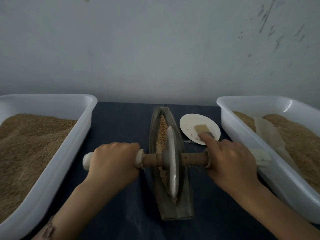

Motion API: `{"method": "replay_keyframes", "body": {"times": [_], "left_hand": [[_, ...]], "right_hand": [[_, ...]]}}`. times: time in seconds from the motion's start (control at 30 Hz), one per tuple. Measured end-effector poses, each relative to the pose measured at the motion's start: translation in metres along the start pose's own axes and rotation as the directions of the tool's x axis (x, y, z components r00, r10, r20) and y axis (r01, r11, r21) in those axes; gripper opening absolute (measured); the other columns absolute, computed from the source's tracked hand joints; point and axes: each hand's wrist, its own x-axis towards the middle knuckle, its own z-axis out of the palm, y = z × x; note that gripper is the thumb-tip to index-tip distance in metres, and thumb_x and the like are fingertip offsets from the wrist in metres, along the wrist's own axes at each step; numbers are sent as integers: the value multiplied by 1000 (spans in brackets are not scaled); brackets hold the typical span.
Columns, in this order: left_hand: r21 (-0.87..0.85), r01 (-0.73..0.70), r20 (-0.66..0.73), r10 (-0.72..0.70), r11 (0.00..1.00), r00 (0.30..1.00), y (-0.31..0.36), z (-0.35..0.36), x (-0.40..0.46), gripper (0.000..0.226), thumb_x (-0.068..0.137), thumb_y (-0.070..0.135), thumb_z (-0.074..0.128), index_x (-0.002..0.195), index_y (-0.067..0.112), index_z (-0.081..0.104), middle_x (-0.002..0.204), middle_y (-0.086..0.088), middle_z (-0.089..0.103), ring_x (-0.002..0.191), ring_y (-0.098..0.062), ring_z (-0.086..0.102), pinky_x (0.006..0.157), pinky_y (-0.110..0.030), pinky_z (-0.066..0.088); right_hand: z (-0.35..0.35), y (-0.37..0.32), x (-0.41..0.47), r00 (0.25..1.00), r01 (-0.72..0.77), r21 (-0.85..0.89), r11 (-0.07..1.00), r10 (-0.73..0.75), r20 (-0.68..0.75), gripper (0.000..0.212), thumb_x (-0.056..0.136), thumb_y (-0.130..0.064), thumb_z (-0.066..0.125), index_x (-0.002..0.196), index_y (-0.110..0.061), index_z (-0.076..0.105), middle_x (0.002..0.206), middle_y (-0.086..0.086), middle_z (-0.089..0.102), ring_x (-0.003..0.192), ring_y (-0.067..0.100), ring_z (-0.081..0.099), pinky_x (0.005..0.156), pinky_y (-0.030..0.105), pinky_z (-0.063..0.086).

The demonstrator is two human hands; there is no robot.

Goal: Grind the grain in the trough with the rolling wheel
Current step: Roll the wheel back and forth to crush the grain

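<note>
1. Forearms come in low from the near edge; left hand [112, 163] is wrapped round the left end of the axle [150, 160], fingers curled over it.
2. Right hand [230, 161] grips the right end, forefinger stretched forward off the handle.
3. Between the two grips, the rolling wheel [171, 161] stands upright in the trough [180, 210].
4. Grain [162, 130] lies mostly beyond the wheel, some crushed bits beside it.
5. Judgement: press evenly through both grips so the wheel stays upright; roll the full length of the trough to reach the far grain.
6. Tucking the forefinger in would likely steady the right side.
7. Outboard of the grips: two white tubs [242, 129] of grain; plate [188, 122] with brush [202, 129] just past the right hand.
</note>
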Motion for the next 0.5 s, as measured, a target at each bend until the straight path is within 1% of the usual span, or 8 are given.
{"method": "replay_keyframes", "body": {"times": [0.07,0.1,0.17,0.23,0.27,0.33,0.43,0.5], "left_hand": [[22,11,-40,-10,1000,999,0,12,18,20,79,35,49,66,31,35,62,13,40,52,-3,28,48,-24,15],[25,6,-55,-5,1000,998,-1,18,28,22,78,34,50,64,30,34,60,13,38,53,-5,29,50,-25,17],[18,-8,-85,9,1000,996,-2,29,51,25,78,32,52,63,29,33,59,11,37,56,-8,34,56,-27,23],[4,-12,-118,13,1000,993,-3,37,73,21,79,30,53,65,28,37,60,10,38,60,-12,40,60,-29,28],[2,-14,-142,14,1000,990,-3,39,83,16,79,28,53,68,28,41,61,10,40,61,-14,42,62,-30,29],[13,-10,-186,12,1000,982,-3,40,102,10,80,26,54,74,25,46,66,9,44,65,-17,44,64,-31,30],[-13,8,-163,-10,1000,987,-5,40,116,11,81,24,55,76,25,45,69,7,45,68,-19,46,66,-32,30],[-46,11,-126,-17,999,992,-9,41,116,14,81,23,54,73,25,43,69,8,46,67,-17,45,66,-32,32]], "right_hand": [[19,1,12,999,-30,-3,1000,30,22,67,39,-8,85,104,-3,67,54,7,58,43,27,52,45,26,32],[29,2,20,998,-47,-12,999,47,32,65,39,-8,85,102,-3,67,53,8,57,42,27,51,44,26,32],[49,6,38,995,-77,-59,995,80,60,59,47,-9,82,103,-5,65,55,9,59,45,29,53,44,28,34],[68,12,57,989,-102,-118,988,114,99,54,64,-15,73,115,-9,58,70,9,66,60,32,59,53,32,36],[75,14,66,985,-113,-106,988,125,118,53,71,-17,68,121,-12,54,78,9,68,69,32,61,57,32,34],[87,18,83,981,-144,-63,988,151,118,50,77,-18,61,125,-14,49,86,8,69,77,31,62,60,32,28],[93,19,97,980,-156,-115,981,169,109,45,79,-13,58,124,-15,49,86,6,67,77,30,60,60,31,23],[90,17,100,983,-132,-148,980,148,108,40,78,-10,58,117,-14,53,83,5,65,75,28,58,60,31,22]]}}
